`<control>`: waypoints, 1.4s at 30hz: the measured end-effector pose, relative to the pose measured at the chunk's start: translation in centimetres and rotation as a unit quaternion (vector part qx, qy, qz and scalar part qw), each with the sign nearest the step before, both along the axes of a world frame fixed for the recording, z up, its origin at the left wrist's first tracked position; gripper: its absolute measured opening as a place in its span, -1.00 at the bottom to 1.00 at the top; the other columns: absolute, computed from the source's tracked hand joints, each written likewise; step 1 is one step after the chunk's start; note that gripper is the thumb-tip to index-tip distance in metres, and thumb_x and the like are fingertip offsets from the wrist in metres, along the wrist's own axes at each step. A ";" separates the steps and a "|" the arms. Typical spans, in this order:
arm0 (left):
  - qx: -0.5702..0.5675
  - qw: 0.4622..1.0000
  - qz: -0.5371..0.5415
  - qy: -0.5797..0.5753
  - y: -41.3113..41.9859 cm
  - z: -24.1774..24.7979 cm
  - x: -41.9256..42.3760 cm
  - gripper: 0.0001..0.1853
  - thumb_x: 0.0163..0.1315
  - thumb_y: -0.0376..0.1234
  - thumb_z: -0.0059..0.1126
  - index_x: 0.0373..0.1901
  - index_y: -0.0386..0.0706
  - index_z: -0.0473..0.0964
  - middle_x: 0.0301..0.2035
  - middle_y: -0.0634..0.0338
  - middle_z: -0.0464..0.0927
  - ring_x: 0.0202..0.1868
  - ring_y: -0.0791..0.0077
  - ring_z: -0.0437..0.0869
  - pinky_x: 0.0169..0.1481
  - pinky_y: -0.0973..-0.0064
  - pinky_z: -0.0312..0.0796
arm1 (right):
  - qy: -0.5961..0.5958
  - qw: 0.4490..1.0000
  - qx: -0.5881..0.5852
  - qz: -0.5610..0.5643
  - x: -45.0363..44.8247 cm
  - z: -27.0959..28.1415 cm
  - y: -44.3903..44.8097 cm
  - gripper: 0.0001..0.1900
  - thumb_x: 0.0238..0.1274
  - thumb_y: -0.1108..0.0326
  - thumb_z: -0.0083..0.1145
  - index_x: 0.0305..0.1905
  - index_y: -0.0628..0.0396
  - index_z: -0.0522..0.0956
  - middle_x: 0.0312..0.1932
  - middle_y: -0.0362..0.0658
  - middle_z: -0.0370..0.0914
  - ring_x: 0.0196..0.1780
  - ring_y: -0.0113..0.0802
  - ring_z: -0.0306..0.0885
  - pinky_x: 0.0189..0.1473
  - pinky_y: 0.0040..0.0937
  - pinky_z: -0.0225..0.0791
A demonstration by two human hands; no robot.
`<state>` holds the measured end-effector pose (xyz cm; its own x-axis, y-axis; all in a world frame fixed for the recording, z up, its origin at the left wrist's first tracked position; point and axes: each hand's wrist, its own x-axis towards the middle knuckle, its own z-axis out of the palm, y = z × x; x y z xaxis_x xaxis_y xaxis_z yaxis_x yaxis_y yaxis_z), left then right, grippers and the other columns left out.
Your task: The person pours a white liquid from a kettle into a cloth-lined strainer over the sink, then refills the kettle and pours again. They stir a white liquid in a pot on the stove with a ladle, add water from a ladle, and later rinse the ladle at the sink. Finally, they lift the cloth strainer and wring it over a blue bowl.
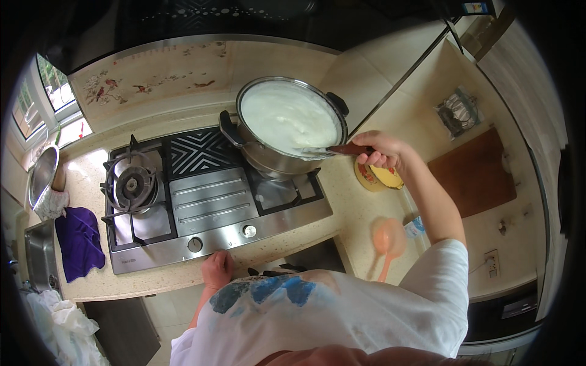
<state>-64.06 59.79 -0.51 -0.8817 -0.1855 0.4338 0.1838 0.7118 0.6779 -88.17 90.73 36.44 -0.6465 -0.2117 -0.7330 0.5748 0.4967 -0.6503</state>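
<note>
A large stainless steel pot (274,167) with black side handles stands on the right burner of the gas stove. White frothy liquid (284,114) fills it nearly to the rim. My right hand (380,151) grips the dark brown handle of a utensil (345,149) at the pot's right front rim. Its metal end dips into the liquid, so the submerged part is hidden. My left hand (217,269) rests with curled fingers on the counter's front edge, just below the stove's control knob (195,244); nothing shows in it.
The left burner (132,184) holds no pot. A purple cloth (80,244) lies left of the stove by the sink (42,256). To the right are a yellow tin (367,176), an orange ladle (389,238) and a wooden cutting board (474,171) against the wall.
</note>
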 end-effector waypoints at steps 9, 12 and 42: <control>-0.010 1.000 -0.011 0.006 0.2 0.4 -0.2 -0.95 0.05 -0.44 0.13 -0.48 -0.13 0.44 -0.56 0.12 0.49 -0.54 0.08 0.53 -0.49 0.23 0.37 | 0.012 0.964 -0.185 -0.190 3.6 -3.1 5.7 -0.75 0.37 0.22 -0.17 -0.04 0.13 0.37 -0.55 -0.22 0.33 -0.74 -0.75 0.03 -0.84 -0.81 -0.16; -0.011 1.000 -0.013 0.007 0.3 0.7 -0.3 -0.94 0.04 -0.45 0.13 -0.48 -0.14 0.44 -0.57 0.11 0.49 -0.54 0.08 0.53 -0.50 0.24 0.36 | 0.034 0.958 -0.215 -0.187 4.7 -3.6 6.9 -0.76 0.37 0.23 -0.16 -0.02 0.12 0.37 -0.55 -0.19 0.33 -0.74 -0.74 0.03 -0.84 -0.81 -0.14; 0.032 0.992 -0.113 -0.050 -0.7 1.0 0.3 -0.89 -0.05 -0.45 0.22 -0.47 -0.11 0.47 -0.56 0.12 0.51 -0.52 0.12 0.56 -0.50 0.26 0.37 | 0.590 0.752 0.291 0.031 8.4 -5.5 -5.0 -0.79 0.10 0.27 0.22 -0.30 0.17 0.48 -0.62 -0.02 0.53 -0.51 -0.12 0.53 -0.42 -0.25 0.37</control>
<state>-63.78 59.05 0.53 -0.9422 -0.0033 0.3349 0.2623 0.6146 0.7440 -79.73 85.78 30.93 -0.9217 -0.1329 0.3643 -0.2686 0.8964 -0.3526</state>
